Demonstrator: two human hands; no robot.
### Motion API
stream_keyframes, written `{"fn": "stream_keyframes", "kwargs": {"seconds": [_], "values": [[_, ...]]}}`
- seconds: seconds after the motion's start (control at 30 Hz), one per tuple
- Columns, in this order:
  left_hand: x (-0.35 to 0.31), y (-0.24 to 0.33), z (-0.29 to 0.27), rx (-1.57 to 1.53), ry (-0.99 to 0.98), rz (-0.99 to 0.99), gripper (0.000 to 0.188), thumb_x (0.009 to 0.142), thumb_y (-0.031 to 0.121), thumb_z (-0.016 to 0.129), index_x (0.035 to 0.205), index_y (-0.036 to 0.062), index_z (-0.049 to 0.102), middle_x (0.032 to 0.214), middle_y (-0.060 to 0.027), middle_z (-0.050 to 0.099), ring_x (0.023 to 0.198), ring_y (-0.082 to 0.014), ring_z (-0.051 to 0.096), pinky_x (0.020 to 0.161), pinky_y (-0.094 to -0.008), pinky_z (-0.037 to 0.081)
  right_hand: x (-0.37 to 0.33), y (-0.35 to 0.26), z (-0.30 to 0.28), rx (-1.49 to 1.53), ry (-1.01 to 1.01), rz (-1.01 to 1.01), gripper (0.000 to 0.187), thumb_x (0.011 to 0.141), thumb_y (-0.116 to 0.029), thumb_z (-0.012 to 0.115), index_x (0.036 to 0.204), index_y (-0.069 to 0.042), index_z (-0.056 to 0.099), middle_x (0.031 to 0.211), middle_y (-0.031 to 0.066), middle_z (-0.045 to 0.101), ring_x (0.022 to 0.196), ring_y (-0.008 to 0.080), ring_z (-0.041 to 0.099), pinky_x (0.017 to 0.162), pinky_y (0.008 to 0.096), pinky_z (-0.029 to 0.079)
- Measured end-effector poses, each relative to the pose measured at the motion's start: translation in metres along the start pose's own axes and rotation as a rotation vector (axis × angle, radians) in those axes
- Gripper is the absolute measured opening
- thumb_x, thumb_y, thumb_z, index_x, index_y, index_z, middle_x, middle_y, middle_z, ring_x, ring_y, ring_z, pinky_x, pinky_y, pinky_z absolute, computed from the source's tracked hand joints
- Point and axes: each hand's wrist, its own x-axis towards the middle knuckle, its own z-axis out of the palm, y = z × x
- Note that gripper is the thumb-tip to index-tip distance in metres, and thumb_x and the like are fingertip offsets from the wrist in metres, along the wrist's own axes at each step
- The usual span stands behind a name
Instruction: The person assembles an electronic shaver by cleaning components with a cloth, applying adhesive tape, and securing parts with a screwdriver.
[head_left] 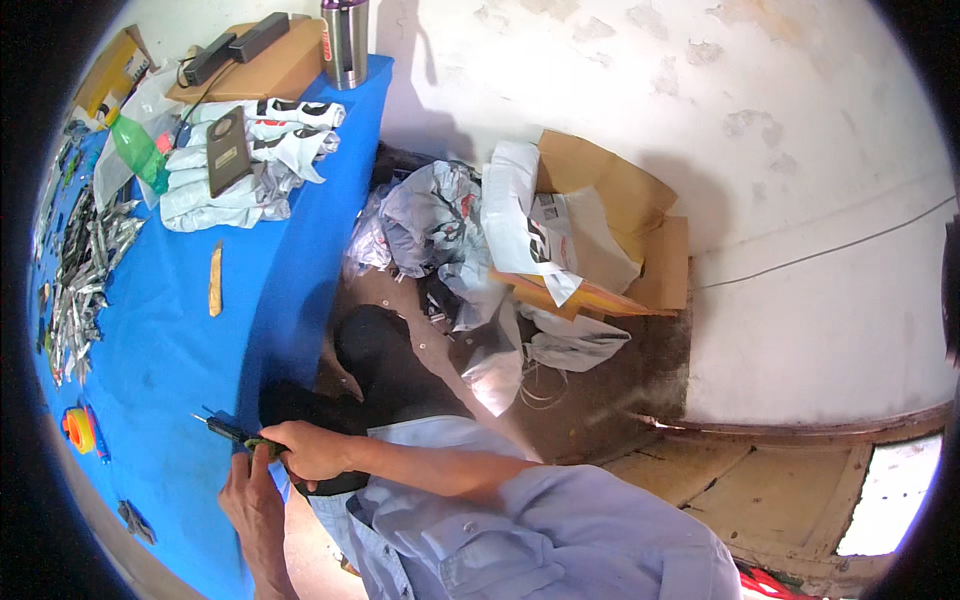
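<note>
At the near edge of the blue-covered table (170,340), my two hands meet around a slim dark object (232,431) with a thin pale tip that points left. Its exact kind is too small to make out. My right hand (312,454) is closed on its near end, where something greenish shows between the fingers. From below, my left hand (252,500) comes up to the same spot, its fingers bent and pressed against the object. To the left on the cloth lie an orange-and-yellow ring-shaped thing (78,429) and a small dark piece (135,522).
A pile of slim silvery pieces (90,270) spreads along the table's left. Farther back are a wooden strip (215,280), grey-white plastic bags (230,200), a green bottle (138,150) and a steel tumbler (345,45). An opened cardboard box (665,265) stands by the wall.
</note>
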Motion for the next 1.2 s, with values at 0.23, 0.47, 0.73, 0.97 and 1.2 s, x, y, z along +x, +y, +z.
{"fn": "stream_keyframes", "kwargs": {"seconds": [0.23, 0.47, 0.73, 0.97, 1.2], "values": [[0.004, -0.011, -0.001, 0.087, 0.014, -0.048, 0.026, 0.093, 0.003, 0.067, 0.118, 0.0086, 0.069, 0.091, -0.0108, 0.064, 0.073, -0.0306, 0.070, 0.056, -0.0412, 0.054, -0.001, -0.001, 0.001, 0.001, 0.002, -0.004, 0.032, 0.095, 0.007, 0.042, 0.125, 0.005, 0.056, 0.080, 0.0136, 0.066, 0.057, 0.0184, 0.067, 0.049, 0.0327, 0.055], [0.004, -0.015, 0.004, -0.308, 0.018, -0.125, 0.026, 0.095, -0.005, 0.058, 0.117, 0.0030, 0.071, 0.090, -0.0165, 0.068, 0.072, -0.0316, 0.069, 0.060, -0.0424, 0.052, 0.006, 0.005, 0.001, 0.079, 0.052, -0.020, 0.034, 0.093, 0.008, 0.042, 0.123, 0.003, 0.059, 0.082, 0.0126, 0.067, 0.059, 0.0190, 0.068, 0.050, 0.0329, 0.055], [-0.004, -0.005, 0.002, -0.850, -0.176, -0.490, 0.021, 0.102, -0.002, 0.055, 0.118, -0.0052, 0.069, 0.095, -0.0129, 0.073, 0.080, -0.0199, 0.068, 0.069, -0.0349, 0.054, 0.004, -0.004, -0.002, 0.032, 0.003, -0.016, 0.033, 0.085, 0.008, 0.043, 0.110, 0.003, 0.064, 0.082, 0.0128, 0.068, 0.060, 0.0201, 0.068, 0.053, 0.0336, 0.057], [0.003, 0.012, 0.002, -0.277, 0.052, -0.135, 0.025, 0.089, -0.003, 0.065, 0.109, 0.0099, 0.074, 0.089, -0.0115, 0.071, 0.079, -0.0344, 0.071, 0.066, -0.0439, 0.057, -0.004, 0.003, -0.006, 0.070, 0.043, 0.025, 0.061, 0.095, 0.006, 0.046, 0.155, -0.002, 0.049, 0.100, 0.0088, 0.071, 0.073, 0.0133, 0.068, 0.056, 0.0270, 0.057], [0.002, 0.002, 0.001, 0.023, 0.101, -0.148, 0.028, 0.085, 0.005, 0.070, 0.108, 0.0199, 0.072, 0.080, -0.0026, 0.058, 0.068, -0.0245, 0.067, 0.055, -0.0400, 0.051, -0.011, -0.003, 0.001, 0.107, 0.059, 0.059, 0.053, 0.099, 0.008, 0.045, 0.151, -0.001, 0.051, 0.126, 0.0095, 0.066, 0.080, 0.0109, 0.066, 0.061, 0.0262, 0.060]]}}
